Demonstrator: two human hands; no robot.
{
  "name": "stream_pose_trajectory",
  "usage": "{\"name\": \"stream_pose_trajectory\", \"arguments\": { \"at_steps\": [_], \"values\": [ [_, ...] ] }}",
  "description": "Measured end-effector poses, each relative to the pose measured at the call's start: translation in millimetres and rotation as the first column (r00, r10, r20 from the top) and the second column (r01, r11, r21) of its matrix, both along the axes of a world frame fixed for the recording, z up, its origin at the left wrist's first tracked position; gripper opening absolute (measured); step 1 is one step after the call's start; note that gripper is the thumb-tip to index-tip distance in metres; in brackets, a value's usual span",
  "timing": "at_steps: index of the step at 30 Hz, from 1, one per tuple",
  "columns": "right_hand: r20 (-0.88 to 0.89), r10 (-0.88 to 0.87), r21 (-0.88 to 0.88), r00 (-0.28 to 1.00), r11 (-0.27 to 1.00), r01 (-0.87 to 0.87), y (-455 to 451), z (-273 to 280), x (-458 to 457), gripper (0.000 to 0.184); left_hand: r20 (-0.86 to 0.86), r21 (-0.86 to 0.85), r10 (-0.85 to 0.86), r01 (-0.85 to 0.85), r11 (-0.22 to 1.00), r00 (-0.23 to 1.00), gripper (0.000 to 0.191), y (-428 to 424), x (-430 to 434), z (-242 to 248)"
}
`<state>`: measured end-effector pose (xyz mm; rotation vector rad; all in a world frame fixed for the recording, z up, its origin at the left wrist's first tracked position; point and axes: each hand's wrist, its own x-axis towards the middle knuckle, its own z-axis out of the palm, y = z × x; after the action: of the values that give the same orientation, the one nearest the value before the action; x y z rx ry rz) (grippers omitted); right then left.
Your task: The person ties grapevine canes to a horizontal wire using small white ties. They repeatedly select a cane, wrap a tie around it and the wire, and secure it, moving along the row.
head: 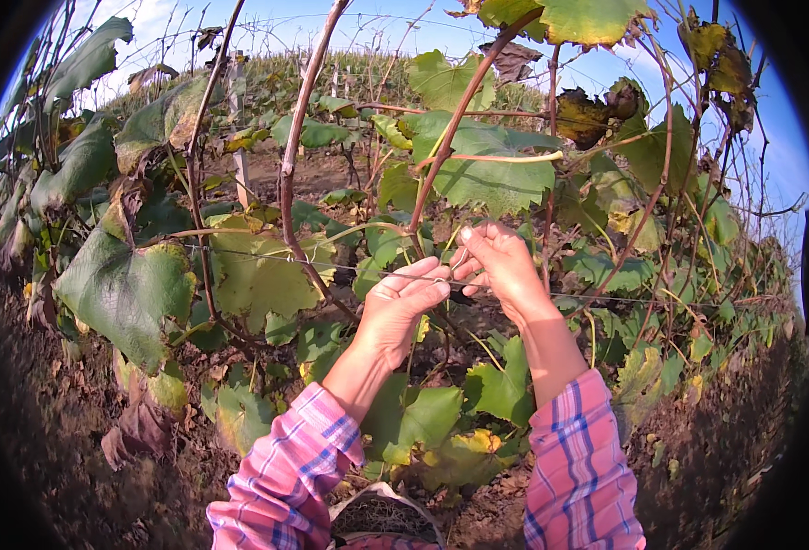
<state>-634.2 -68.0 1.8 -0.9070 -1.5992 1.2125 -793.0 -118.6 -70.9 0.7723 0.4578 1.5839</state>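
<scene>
Both hands are at a trellis wire (pixel 363 268) that crosses a row of grapevines. My left hand (pixel 404 302) has its fingertips at the wire, beside a small loop of thin tie (pixel 440 280) around it. Just to the right, my right hand (pixel 504 265) pinches the thin tie's other part between thumb and fingers, slightly above the wire. A brown vine cane (pixel 445 148) rises behind the hands, leaning to the right. Another cane (pixel 287 172) crosses the wire to the left, near a twisted tie (pixel 301 260) on the wire.
Large grape leaves (pixel 129 295) surround the hands, some yellowed or dried. A cut leaf stalk (pixel 514 158) juts across above the right hand. An open bag (pixel 383 512) with a tangle of thin strands sits at the bottom. A trellis post (pixel 240 137) stands behind at the left.
</scene>
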Motion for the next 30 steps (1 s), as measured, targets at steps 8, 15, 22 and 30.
{"name": "stream_pose_trajectory", "arguments": {
  "at_steps": [8, 15, 22, 30],
  "values": [
    [0.009, 0.08, 0.061, 0.997, 0.995, -0.081, 4, -2, 1, 0.021, -0.064, -0.108, 0.032, -0.039, 0.993, 0.997, 0.033, 0, 4, 0],
    [-0.021, 0.207, 0.209, 0.978, 0.958, -0.198, 3, -6, 6, 0.015, -0.092, -0.293, -0.182, 0.148, 0.944, 0.979, 0.028, -2, -2, 11],
    [-0.049, 0.334, 0.32, 0.941, 0.898, -0.302, -2, -7, 12, 0.01, -0.111, -0.24, -0.119, 0.09, 0.967, 0.987, 0.02, -7, 1, 15],
    [0.109, 0.396, 0.324, 0.912, 0.853, -0.409, -2, 1, 19, 0.01, -0.072, -0.192, -0.035, 0.021, 0.981, 0.997, 0.03, -18, 4, 10]
  ]
}}
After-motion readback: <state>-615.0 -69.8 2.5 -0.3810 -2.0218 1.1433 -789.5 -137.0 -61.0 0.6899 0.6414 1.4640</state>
